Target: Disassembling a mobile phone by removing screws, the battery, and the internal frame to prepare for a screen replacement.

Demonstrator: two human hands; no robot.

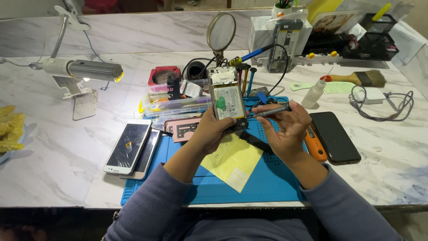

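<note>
**Opened phone held above the blue mat**

We hold an opened phone (pixel 228 99) upright in our left hand (pixel 213 129), fingers wrapped around its lower half, above the blue mat (pixel 267 178) near the front edge of the surface (pixel 67 160). Its back is off: we see a pale battery with a green patch at its left side and a metal frame at the top. Our right hand (pixel 289 127) pinches a grey screwdriver (pixel 273 110), whose tip points toward the phone's right side.

A clear plastic tray (pixel 176 105) behind the mat's left end holds small tools and parts. A black rack (pixel 379 38) sits at the back right corner.

A yellow sheet (pixel 232 161) lies on the mat beneath our hands. Two phones (pixel 131 149) lie left of the mat, a dark phone (pixel 334 137) and an orange tool (pixel 315 147) right of it. The front left and front right of the surface lie open.
</note>
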